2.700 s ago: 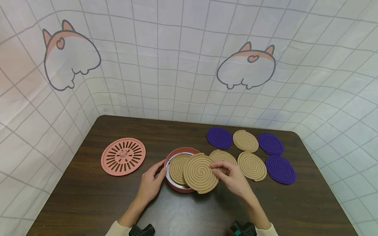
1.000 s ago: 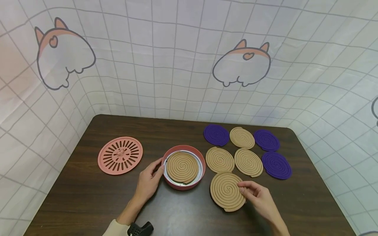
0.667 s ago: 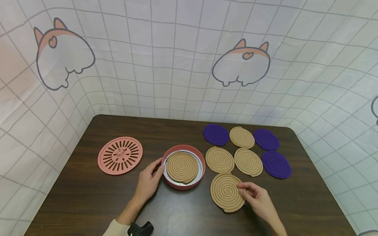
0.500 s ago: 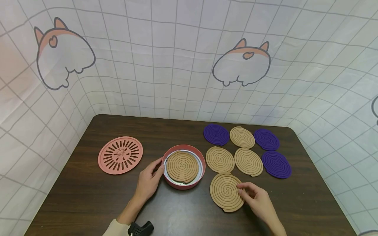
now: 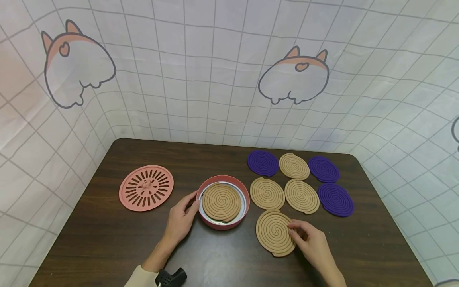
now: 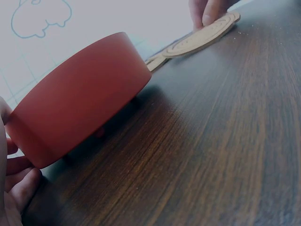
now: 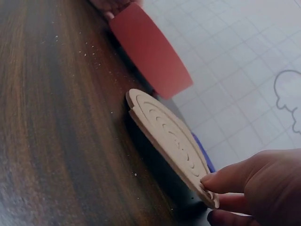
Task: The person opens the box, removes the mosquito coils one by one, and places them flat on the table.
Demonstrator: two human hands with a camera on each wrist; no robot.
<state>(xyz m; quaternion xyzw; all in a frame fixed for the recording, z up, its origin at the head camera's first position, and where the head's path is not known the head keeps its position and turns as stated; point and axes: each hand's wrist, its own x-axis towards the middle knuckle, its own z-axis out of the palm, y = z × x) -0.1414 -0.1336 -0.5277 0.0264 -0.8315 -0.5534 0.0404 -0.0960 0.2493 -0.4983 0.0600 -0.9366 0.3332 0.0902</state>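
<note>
The left hand (image 5: 181,219) grips the left side of a round red mosquito coil holder (image 5: 222,227), thumb at its rim. A tan mosquito coil (image 5: 221,202) lies inside it on the white-grey liner. To the right of the holder, the right hand (image 5: 311,241) pinches the right edge of another tan mosquito coil (image 5: 275,233). In the right wrist view, the thumb is on top of that coil (image 7: 164,136) and fingers are below. Its near edge looks slightly raised off the table. The holder's outer wall (image 6: 80,99) shows in the left wrist view.
Behind the pinched coil lie more tan coils (image 5: 267,193) and several purple coils (image 5: 335,199), flat in loose rows. A pink slotted lid (image 5: 146,188) rests on the left of the dark wooden table (image 5: 125,247). A white gridded curtain (image 5: 193,79) hangs behind.
The right hand has carried a tan mosquito coil from above the holder to the right and nearer, down to the table. The left hand stays on the holder. Little differs over the last second.
</note>
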